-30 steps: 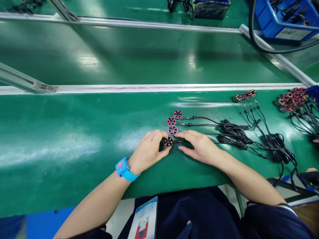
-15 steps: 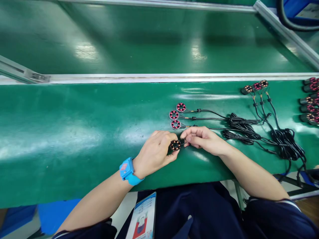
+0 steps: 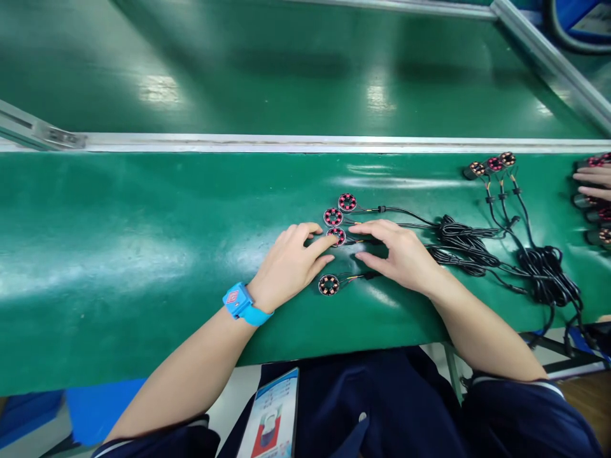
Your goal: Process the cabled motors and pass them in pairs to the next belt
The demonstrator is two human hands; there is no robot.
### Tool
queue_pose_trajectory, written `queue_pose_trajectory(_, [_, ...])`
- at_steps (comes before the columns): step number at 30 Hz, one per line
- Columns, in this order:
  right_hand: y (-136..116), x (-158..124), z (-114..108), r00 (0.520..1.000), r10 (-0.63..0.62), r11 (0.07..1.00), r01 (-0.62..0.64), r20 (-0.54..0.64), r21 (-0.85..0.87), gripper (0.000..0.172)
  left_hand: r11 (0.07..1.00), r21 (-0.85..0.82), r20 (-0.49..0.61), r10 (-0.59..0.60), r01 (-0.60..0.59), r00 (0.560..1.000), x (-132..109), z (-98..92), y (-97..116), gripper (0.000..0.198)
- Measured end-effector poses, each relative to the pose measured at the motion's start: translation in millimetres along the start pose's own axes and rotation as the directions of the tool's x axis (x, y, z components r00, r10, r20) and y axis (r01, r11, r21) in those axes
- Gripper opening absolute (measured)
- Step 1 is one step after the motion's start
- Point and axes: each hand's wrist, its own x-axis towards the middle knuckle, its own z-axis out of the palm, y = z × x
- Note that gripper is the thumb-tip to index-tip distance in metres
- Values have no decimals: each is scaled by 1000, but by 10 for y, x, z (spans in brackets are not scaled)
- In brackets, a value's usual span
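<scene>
Bare left hand [image 3: 292,259] loosely parted, partly hiding a round red-and-black coil [image 3: 338,231], bare right hand [image 3: 401,254] spread, partly masking thin black cables [image 3: 456,236], co-worker's hand [image 3: 599,179] cropped

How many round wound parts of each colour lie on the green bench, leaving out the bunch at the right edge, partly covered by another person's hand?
Pink-wound rings: 4 (3 close by, 1 farther off)
Copper-wound rings: 3 (1 close by, 2 farther off)
Total: 7

The right hand [image 3: 398,257] partly hides a cable [image 3: 370,275]; the edge crops a co-worker's hand [image 3: 596,177].
</scene>
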Motion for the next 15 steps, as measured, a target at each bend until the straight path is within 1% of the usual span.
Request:
queue_pose_trajectory(3, [15,36,130,998,-54,996,56,40,-64,41,999,-46,13,27,-26,1000,0,25,28,20])
queue_pose_trajectory(5, [12,30,189,995,-76,995,80,59,-64,40,992,-105,21,78,-75,997,-9,22,48,14])
queue_pose_trajectory(7, [-1,17,209,995,-64,997,67,78,-39,40,981,-162,8,107,-104,994,-19,13,58,11])
queue_pose_trajectory(9, [-19,9,190,994,-11,1000,9,105,17,34,977,-188,-28,98,-101,995,-28,3,64,14])
queue_pose_trajectory(12, [-29,17,124,983,85,984,-108,162,139,15,978,-182,-95,83,-99,992,-35,-7,76,23])
queue_pose_trajectory(13, [-24,23,103,974,119,969,-156,194,192,12,978,-178,-110,88,-107,990,-37,-7,82,24])
queue_pose_trajectory(15, [-2,36,76,947,175,912,-259,270,318,17,976,-180,-125,105,-126,987,-41,-2,93,26])
